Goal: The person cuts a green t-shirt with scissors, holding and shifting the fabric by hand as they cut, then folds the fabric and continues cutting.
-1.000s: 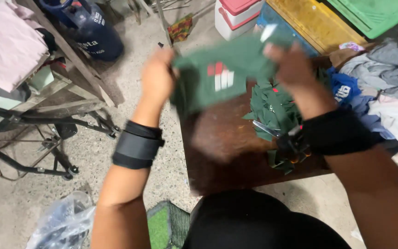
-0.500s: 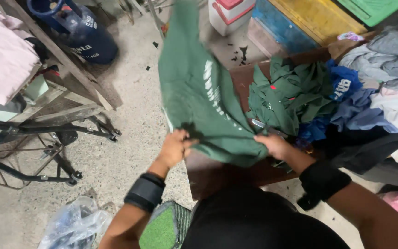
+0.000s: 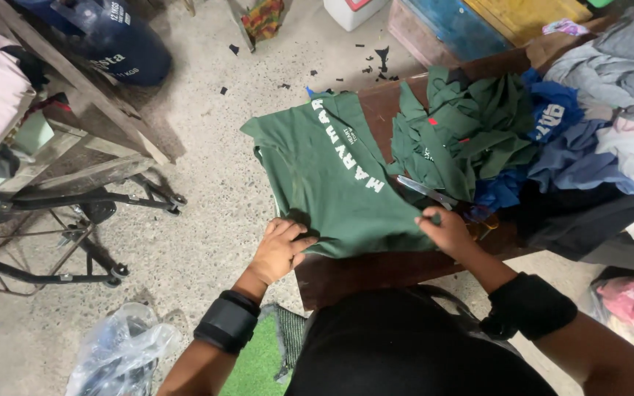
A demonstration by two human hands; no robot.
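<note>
Green shirt [image 3: 332, 176]: having been swinging upright in the air half a second ago, it is now lying spread flat, white lettering facing up, covering the 9 o'clock end of the brown tabletop [image 3: 376, 268] and overhanging that edge toward the floor.

Left hand [image 3: 280, 248]: fingers are pinching the shirt's near hem at its 7 o'clock corner; a black wrist wrap [image 3: 227, 321] is sitting on the forearm.

Right hand [image 3: 447, 231]: fingers are pressing down on the near hem at the shirt's 5 o'clock corner, clenched on the cloth as far as can be seen.

Scissors [image 3: 427, 192]: lying at 12 o'clock of the right hand, just beside it, partly under the heap.

Heap of green cloth [image 3: 464, 139]: piling at 2 o'clock of the shirt, touching its edge; blue garments [image 3: 552, 132] are lying at 3 o'clock of the heap.

Blue gas cylinder [image 3: 115, 48]: standing on the floor at 10 o'clock, well apart.

Clear plastic bag [image 3: 115, 352]: lying at 7 o'clock near the left forearm.
</note>
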